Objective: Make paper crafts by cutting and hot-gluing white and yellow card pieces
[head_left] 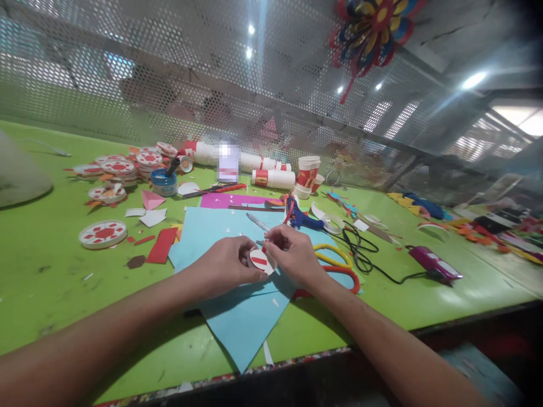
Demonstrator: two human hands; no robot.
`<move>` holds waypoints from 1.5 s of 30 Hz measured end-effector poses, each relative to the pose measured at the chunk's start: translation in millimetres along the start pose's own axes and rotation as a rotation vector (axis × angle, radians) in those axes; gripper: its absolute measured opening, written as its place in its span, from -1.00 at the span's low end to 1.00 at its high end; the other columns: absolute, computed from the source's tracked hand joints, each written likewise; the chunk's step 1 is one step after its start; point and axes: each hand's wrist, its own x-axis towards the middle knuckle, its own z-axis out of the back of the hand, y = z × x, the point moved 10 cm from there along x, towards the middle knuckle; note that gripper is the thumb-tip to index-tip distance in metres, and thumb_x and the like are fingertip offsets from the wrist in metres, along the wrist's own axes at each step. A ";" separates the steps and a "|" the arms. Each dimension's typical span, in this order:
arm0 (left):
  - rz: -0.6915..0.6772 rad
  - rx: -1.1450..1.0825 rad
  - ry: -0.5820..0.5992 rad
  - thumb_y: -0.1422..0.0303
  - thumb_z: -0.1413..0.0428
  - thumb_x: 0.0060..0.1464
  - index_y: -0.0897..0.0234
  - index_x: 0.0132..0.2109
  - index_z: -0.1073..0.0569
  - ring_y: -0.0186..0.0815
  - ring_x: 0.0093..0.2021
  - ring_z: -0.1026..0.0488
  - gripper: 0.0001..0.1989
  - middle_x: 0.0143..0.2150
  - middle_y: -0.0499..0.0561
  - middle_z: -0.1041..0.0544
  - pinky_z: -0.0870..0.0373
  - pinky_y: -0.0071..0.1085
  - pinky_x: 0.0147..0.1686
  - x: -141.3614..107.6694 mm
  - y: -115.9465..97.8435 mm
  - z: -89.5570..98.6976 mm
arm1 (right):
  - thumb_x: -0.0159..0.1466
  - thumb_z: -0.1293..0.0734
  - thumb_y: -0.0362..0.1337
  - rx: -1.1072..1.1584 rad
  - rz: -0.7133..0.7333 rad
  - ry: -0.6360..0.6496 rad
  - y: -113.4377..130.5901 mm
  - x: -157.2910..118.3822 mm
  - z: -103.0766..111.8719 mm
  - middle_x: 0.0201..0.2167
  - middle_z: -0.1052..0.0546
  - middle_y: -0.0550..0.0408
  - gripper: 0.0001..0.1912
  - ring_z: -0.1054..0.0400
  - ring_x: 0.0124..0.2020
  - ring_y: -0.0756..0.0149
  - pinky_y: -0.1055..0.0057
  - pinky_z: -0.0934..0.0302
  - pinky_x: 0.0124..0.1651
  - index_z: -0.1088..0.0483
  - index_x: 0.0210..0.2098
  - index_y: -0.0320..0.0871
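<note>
My left hand (227,263) is closed around the side of a small round white paper piece with red stripes (258,260). The fingers of my right hand (292,254) pinch at its upper right edge, where a bit of red shows; exactly what they grip is partly hidden. Both hands are over light blue paper sheets (241,339). Just beyond my fingers lies a pen (255,220). Scissors with yellow and orange-red handles (335,257) rest beside my right hand, their blades mostly covered.
A blue glue gun (303,217) lies behind the scissors, its black cord running right to a purple power box (435,264). White discs with red patterns (103,233), a blue jar (164,182), paper cups (308,175) and paper scraps are spread over the green table (51,282).
</note>
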 end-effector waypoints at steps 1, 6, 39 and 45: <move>0.000 0.004 -0.002 0.21 -0.17 -0.22 0.29 -0.38 -0.38 -0.33 -0.50 -0.27 -0.74 -0.55 -0.13 -0.30 -0.13 -0.45 -0.53 0.1 -0.7 0.4 | 0.12 -0.30 -0.36 0.004 -0.003 0.005 -0.1 -0.1 -0.2 -0.56 -0.43 0.19 -0.91 -0.29 -0.53 0.40 0.47 -0.20 -0.44 -0.40 -0.34 -0.18; 0.021 0.004 -0.001 0.22 -0.18 -0.23 0.30 -0.36 -0.40 -0.31 -0.47 -0.30 -0.73 -0.52 -0.09 -0.35 -0.15 -0.44 -0.51 0.9 0.3 0.8 | 0.17 -0.26 -0.33 -0.009 0.019 0.013 4.8 1.6 3.7 -0.52 -0.45 0.15 -0.88 -0.29 -0.52 0.40 0.47 -0.20 -0.41 -0.42 -0.31 -0.18; 0.017 0.032 -0.002 0.20 -0.18 -0.22 0.30 -0.38 -0.36 -0.34 -0.48 -0.25 -0.72 -0.52 -0.13 -0.30 -0.11 -0.44 -0.51 -0.4 0.7 1.3 | 0.12 -0.27 -0.43 0.058 -0.021 0.169 -0.8 -2.6 -11.3 -0.53 -0.42 0.19 -0.74 -0.26 -0.53 0.44 0.48 -0.21 -0.41 -0.40 -0.18 -0.19; 0.005 0.019 -0.003 0.21 -0.19 -0.22 0.30 -0.38 -0.38 -0.35 -0.49 -0.25 -0.72 -0.53 -0.13 -0.31 -0.12 -0.44 -0.51 0.2 -0.4 1.3 | 0.15 -0.26 -0.39 0.074 -0.039 0.174 -0.4 -0.3 -5.2 -0.52 -0.42 0.18 -0.75 -0.28 -0.52 0.43 0.47 -0.22 -0.39 -0.39 -0.16 -0.21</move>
